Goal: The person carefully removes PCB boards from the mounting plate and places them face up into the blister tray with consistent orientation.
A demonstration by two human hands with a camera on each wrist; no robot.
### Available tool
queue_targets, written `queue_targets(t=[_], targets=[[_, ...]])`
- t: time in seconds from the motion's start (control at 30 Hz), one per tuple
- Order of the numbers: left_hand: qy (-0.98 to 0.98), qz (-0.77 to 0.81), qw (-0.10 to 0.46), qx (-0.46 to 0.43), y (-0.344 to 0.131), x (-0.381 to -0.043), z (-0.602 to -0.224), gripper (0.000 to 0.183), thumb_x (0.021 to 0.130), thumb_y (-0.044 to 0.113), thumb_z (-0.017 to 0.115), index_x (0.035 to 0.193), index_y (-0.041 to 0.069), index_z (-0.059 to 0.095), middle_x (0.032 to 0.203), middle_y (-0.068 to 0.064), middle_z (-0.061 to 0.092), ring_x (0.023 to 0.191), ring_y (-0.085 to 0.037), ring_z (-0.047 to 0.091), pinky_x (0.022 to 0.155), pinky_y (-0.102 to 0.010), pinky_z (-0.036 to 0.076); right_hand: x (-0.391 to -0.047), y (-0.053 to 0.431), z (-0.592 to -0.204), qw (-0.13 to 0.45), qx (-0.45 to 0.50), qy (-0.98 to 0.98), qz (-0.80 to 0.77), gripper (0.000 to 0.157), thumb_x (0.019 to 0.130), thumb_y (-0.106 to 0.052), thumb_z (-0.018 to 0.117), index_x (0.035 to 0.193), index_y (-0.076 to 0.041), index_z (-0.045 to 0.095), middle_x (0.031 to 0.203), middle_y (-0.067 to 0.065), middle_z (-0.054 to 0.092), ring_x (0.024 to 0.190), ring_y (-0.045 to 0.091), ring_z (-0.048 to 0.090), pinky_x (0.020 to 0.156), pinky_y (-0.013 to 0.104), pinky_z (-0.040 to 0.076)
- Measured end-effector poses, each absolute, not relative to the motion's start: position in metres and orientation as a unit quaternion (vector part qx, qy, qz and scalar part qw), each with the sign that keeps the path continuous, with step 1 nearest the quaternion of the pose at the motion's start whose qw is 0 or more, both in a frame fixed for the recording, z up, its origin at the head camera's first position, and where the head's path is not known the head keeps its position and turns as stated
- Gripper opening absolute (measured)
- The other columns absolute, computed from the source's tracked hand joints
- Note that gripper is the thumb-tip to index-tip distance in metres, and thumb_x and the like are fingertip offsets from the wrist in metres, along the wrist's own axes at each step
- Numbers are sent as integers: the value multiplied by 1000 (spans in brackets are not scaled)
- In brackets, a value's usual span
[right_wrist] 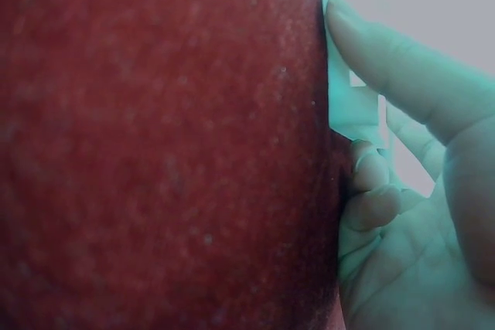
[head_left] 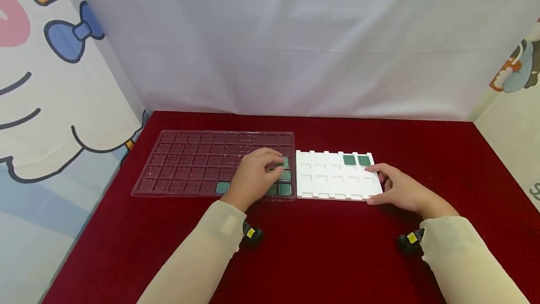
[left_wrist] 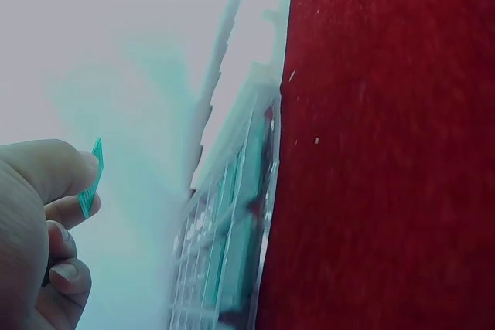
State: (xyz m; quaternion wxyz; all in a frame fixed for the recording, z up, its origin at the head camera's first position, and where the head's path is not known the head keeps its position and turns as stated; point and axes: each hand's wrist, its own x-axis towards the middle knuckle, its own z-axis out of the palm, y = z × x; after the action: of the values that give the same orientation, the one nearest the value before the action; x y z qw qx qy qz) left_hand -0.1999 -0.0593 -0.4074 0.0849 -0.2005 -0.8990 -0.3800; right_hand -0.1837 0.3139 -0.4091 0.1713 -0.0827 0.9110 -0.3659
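Observation:
My left hand [head_left: 255, 175] is raised over the right part of a clear plastic compartment tray [head_left: 202, 161]. Between its thumb and index finger it pinches a thin green square chip [left_wrist: 91, 183], seen nearly edge-on in the left wrist view. Several like chips sit in the clear tray's right and near pockets, partly hidden by the hand. Beside that tray lies a white slotted tray [head_left: 321, 185], with two green chips [head_left: 356, 160] in its far right slots. My right hand [head_left: 398, 189] grips the white tray's right end, thumb at the near corner and index finger farther back.
Both trays lie flat on a red cloth-covered table [head_left: 337, 257], their short sides almost touching. A white curtain [head_left: 295, 50] hangs behind the table. Printed cartoon panels [head_left: 46, 107] stand at the left and right.

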Motion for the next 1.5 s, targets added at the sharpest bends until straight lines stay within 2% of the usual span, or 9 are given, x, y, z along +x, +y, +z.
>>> queue_targets(t=[0.37,0.87,1.1,1.37,1.5], targets=[[-898,-380,102,-199,-81,-198,-408,17,96,13,74,110,10,81,123,0,70,86,-13,61,74,-30,55,-184,314,-412,178,-75,909,-369,87,81,-24,90,149,-1,42,107,13,51,83,24,47,62,27,42],[-910,-363,94,-179,-100,-197,-415,17,96,15,75,110,9,81,122,-1,70,98,-16,66,83,-34,58,-182,317,-413,163,-90,904,-386,83,80,-17,89,147,3,44,104,14,53,81,25,47,61,26,42],[-915,-351,91,-177,-105,-197,-420,17,96,15,75,111,10,80,124,-2,70,95,-18,66,82,-36,57,-183,316,-412,167,-83,907,-377,84,80,-21,90,147,2,44,105,13,52,83,25,47,62,27,42],[-916,-347,94,-178,-108,-199,-426,17,95,14,76,110,10,81,123,-2,71,106,-21,67,90,-39,57,-182,314,-410,170,-85,906,-379,85,81,-20,89,148,2,43,106,14,52,83,25,47,62,27,42],[-916,-347,91,-178,-108,-199,-427,17,95,14,76,110,10,81,123,-3,71,103,-20,67,89,-39,57,-183,313,-409,171,-82,908,-375,85,81,-21,89,148,2,43,107,14,52,84,25,47,63,27,42]])
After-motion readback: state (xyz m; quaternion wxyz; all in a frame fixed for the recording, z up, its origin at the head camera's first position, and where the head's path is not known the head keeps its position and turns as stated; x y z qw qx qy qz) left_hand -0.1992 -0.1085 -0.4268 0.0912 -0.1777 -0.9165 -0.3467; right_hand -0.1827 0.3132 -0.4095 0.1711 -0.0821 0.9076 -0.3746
